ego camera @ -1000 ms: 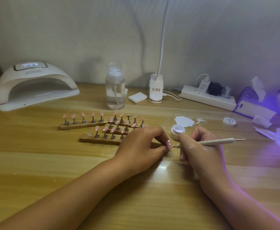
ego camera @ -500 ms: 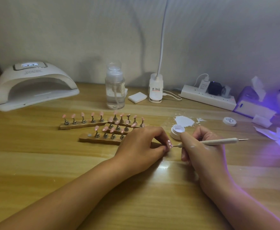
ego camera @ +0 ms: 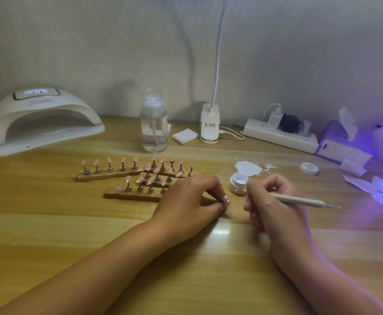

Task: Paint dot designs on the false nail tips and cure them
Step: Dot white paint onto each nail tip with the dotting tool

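Change: pen (ego camera: 299, 201) point has left the tip (ego camera: 227, 201) and swung up beside the pot (ego camera: 238, 181).
Meaning: probably a reload of white before another dot; the tip already shows several, curing not begun.
Left hand (ego camera: 190, 201): thumb and forefinger pinch the tip, which juts toward the pen.
Right hand (ego camera: 274, 208): curled round the pen; working end hidden behind the hand.
Surface: wooden table (ego camera: 49, 223); racks (ego camera: 131, 196) of pink tips just beyond the left grip; white smear (ego camera: 247, 168) past the pot.
Room: pale wall (ego camera: 95, 42); lamp (ego camera: 40, 119) well left of both grips.
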A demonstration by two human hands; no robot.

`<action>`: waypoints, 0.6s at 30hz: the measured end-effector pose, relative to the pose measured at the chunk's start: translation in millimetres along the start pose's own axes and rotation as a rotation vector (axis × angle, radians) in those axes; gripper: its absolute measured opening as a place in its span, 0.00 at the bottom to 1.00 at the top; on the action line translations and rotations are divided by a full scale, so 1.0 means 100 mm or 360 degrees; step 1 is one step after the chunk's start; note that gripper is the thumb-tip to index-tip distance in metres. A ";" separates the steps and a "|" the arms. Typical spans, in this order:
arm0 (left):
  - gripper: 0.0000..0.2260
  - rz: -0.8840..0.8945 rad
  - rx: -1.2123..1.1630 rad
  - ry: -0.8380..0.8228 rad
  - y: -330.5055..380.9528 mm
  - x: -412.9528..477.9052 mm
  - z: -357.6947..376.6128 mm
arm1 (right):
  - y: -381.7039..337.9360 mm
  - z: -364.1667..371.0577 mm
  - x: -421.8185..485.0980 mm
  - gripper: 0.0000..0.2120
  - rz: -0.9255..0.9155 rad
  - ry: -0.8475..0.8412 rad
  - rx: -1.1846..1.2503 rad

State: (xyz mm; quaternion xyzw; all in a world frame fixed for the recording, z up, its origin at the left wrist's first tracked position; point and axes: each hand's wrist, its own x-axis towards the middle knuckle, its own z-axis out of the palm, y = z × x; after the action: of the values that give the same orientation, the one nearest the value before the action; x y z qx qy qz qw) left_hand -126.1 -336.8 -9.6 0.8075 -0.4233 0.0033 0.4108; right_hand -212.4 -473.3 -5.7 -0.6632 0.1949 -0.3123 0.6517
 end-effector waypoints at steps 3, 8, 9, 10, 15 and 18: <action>0.06 -0.0023 -0.0038 0.0000 0.00 0.00 0.00 | 0.02 0.01 -0.02 0.11 0.0013 -0.0014 -0.0231; 0.06 -0.0034 -0.0031 0.0003 0.01 0.00 0.00 | 0.06 0.01 0.00 0.13 0.0009 -0.0020 -0.0333; 0.06 -0.0037 -0.0032 0.0002 0.01 0.00 0.00 | 0.07 0.00 0.00 0.14 0.0001 -0.0026 -0.0351; 0.06 -0.0036 -0.0029 0.0001 0.01 0.01 0.00 | 0.08 0.00 0.00 0.14 -0.0003 -0.0031 -0.0363; 0.07 -0.0045 -0.0040 -0.0007 0.01 0.01 0.00 | 0.09 0.01 0.01 0.11 -0.0004 -0.0043 -0.0367; 0.07 -0.0039 -0.0025 -0.0009 0.01 0.01 0.00 | 0.09 0.00 0.00 0.12 -0.0018 -0.0034 -0.0375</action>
State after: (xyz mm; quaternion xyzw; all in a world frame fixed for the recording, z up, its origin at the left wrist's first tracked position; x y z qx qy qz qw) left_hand -126.6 -337.3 -8.2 0.8094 -0.4145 -0.0074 0.4159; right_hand -210.9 -473.7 -14.2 -0.7396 0.2195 -0.2838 0.5694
